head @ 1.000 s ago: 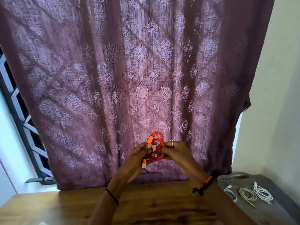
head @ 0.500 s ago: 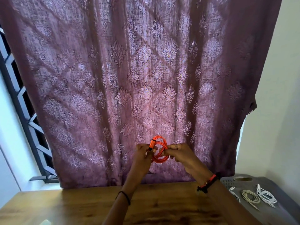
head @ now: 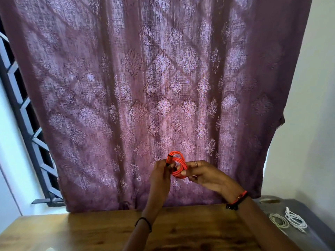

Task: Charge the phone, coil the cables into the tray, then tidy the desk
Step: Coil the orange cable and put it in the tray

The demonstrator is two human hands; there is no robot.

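An orange cable is wound into a small coil and held up in the air above the wooden desk, in front of the curtain. My left hand pinches the cable's orange plug end at the coil's left side. My right hand grips the coil's right side with thumb and fingers. At the right stands a grey tray with a cream coiled cable and a white coiled cable lying in it. No phone is in view.
A purple patterned curtain hangs right behind the desk. A barred window shows at the left and a white wall at the right. The desk's far edge meets the curtain.
Both hands have stayed on the orange coil and shifted slightly right in the view. The loose plug that hung below my left hand a second ago no longer shows.
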